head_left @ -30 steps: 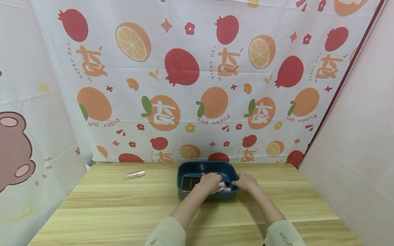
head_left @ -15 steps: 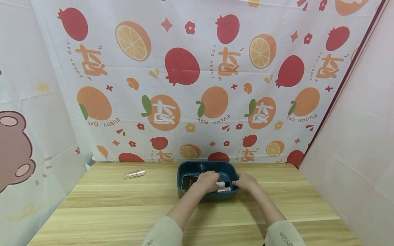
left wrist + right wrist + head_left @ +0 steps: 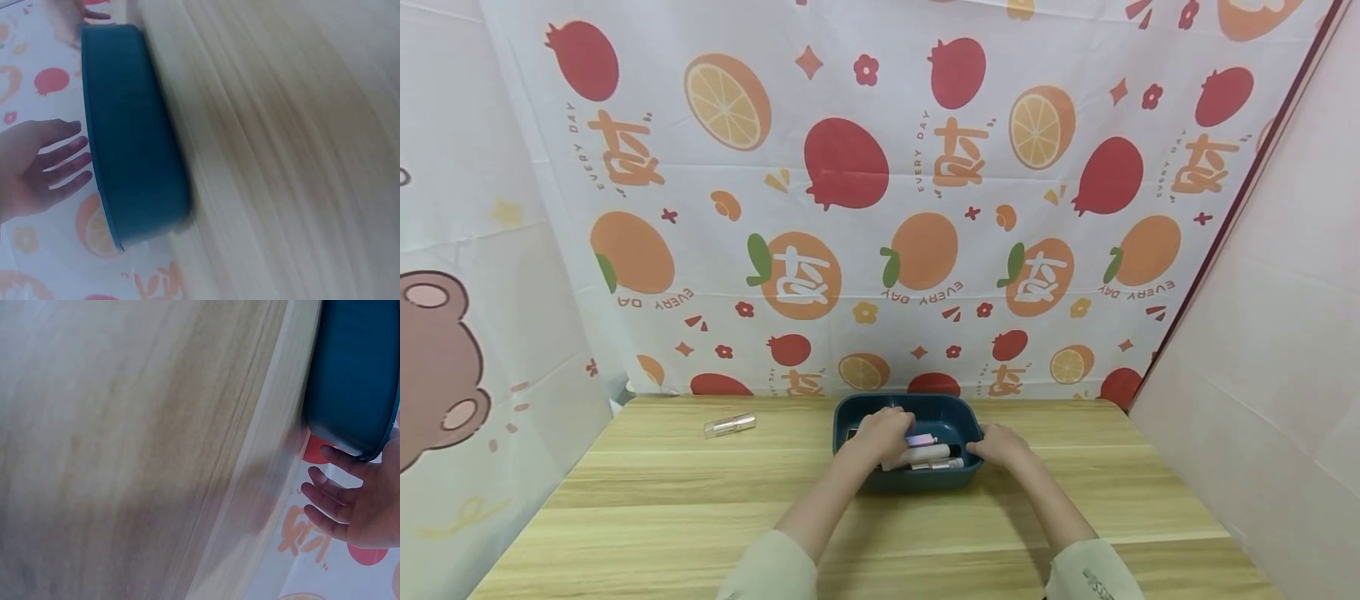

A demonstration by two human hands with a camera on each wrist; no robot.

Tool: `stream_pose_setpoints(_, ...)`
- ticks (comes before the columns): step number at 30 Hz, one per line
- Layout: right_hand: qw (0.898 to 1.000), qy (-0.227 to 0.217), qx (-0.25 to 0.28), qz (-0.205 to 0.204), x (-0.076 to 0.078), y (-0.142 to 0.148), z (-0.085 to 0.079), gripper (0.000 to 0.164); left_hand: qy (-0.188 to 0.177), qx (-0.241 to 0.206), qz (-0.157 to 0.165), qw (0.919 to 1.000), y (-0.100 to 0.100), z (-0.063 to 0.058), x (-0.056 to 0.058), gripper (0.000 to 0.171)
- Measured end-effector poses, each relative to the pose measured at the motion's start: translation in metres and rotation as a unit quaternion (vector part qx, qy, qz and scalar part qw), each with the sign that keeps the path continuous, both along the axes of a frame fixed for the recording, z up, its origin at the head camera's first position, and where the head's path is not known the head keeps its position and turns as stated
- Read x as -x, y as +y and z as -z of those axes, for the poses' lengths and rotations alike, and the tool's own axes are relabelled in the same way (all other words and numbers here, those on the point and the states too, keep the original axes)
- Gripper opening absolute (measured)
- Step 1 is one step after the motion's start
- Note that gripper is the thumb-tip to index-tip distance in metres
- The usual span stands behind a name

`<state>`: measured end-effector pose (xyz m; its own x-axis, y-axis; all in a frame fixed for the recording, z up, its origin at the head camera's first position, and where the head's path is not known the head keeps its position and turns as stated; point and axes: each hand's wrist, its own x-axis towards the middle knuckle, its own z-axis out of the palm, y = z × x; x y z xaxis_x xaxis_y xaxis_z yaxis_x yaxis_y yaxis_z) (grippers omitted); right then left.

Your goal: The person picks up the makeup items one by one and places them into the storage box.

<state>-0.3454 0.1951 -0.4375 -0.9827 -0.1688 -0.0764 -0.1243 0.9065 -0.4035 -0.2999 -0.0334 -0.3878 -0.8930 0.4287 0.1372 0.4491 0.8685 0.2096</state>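
A dark teal plastic bin stands on the table near the back wall. Over its left half is my left hand, fingers loosely spread and holding nothing in the left wrist view. Below and beside it in the bin lie a white tube with a black cap, a small pink-purple item and a slim clear tube. A black box at the left end is mostly hidden by the hand. At the right end my right hand holds the bin's rim, thumb inside, the other fingers outside.
A clear, pinkish lipstick-like tube lies on the wooden table left of the bin. Behind the table hangs a fruit-print cloth. White cloth walls close off both sides.
Inside the bin my left hand has moved leftward, uncovering the white tube and the pink-purple item and covering most of the black box. The right hand and bin have stayed put.
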Motion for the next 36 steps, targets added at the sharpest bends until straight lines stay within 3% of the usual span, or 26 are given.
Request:
stream_pose_setpoints(8, 1.000, 0.007, -0.006, 0.001, 0.000, 0.000, 0.000, 0.050, 0.011, -0.034, -0.001, 0.9994, -0.019, -0.003, 0.001, 0.016)
stream_pose_setpoints(14, 1.000, 0.006, -0.012, -0.001, 0.002, -0.001, -0.002, 0.050, 0.048, -0.067, -0.004, 0.9966, -0.039, -0.009, 0.003, 0.014)
stream_pose_setpoints(18, 1.000, 0.002, -0.011, 0.002, 0.002, -0.001, -0.002, 0.049, 0.053, -0.078, -0.012, 0.9954, -0.052, -0.011, 0.004, 0.015)
stream_pose_setpoints(23, 1.000, -0.006, -0.008, 0.006, 0.000, 0.000, 0.000, 0.050, 0.045, -0.088, -0.027, 0.9947, -0.069, -0.011, 0.005, 0.015)
stream_pose_setpoints(30, 1.000, 0.004, -0.010, 0.006, 0.000, 0.001, 0.000, 0.048, 0.071, -0.101, -0.034, 0.9918, -0.098, -0.007, 0.009, 0.014)
stream_pose_setpoints(36, 1.000, 0.001, -0.013, 0.001, 0.000, 0.000, 0.000, 0.049, 0.058, -0.105, -0.052, 0.9914, -0.127, 0.000, 0.010, 0.025)
